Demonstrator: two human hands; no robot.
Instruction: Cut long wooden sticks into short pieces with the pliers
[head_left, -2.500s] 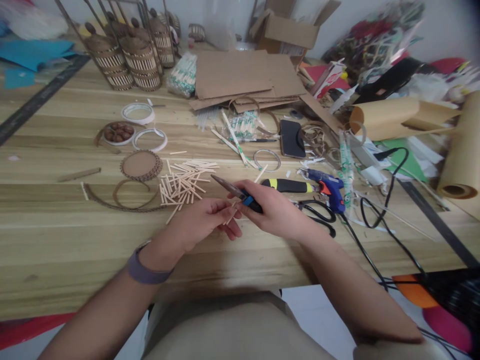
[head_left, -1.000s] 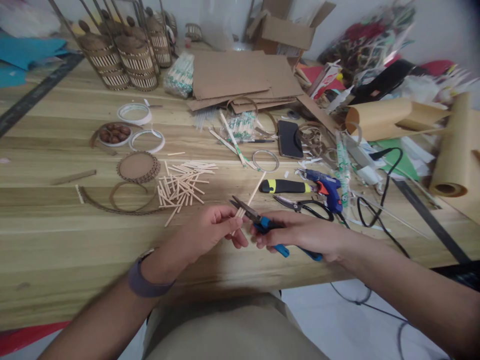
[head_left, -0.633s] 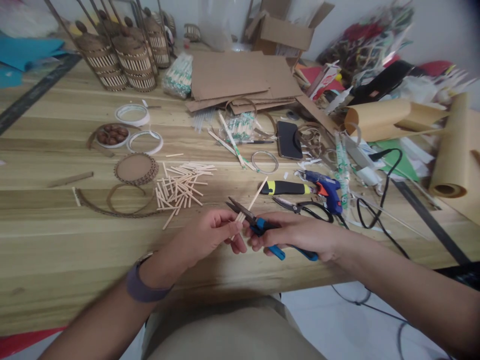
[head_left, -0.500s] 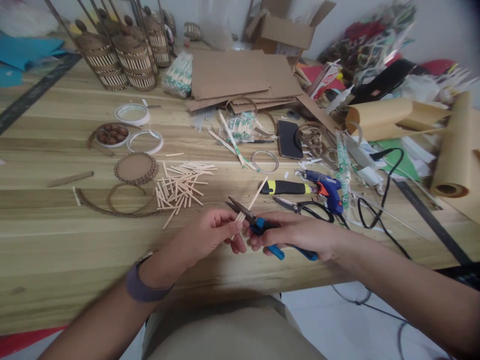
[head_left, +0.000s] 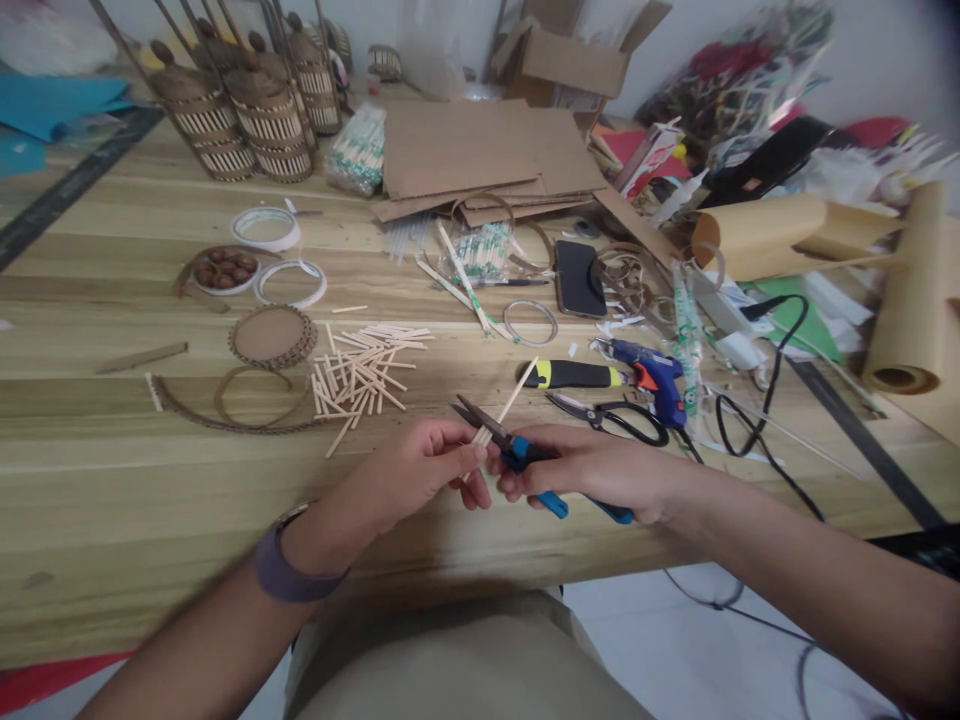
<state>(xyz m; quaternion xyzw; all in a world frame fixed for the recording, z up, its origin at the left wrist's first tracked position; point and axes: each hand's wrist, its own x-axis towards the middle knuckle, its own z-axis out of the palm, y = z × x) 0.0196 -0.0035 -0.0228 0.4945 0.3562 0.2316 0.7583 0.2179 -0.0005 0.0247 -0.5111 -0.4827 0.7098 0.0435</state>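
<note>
Now that right hand [head_left: 589, 470] has swung gripped pliers [head_left: 519, 452] across sticks [head_left: 517, 389] pinched in left hand [head_left: 427, 462], alignment looks set

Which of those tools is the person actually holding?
The blue-handled pliers, gripped in the right hand. The black-handled scissors, yellow-and-black-handled tool and blue glue gun all lie on the table.

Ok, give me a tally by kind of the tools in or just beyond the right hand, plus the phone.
Blue-handled pliers, in the right hand: 1
Black-handled scissors: 1
Glue gun: 1
Yellow-and-black-handled tool: 1
Phone: 1
Total: 5
</note>
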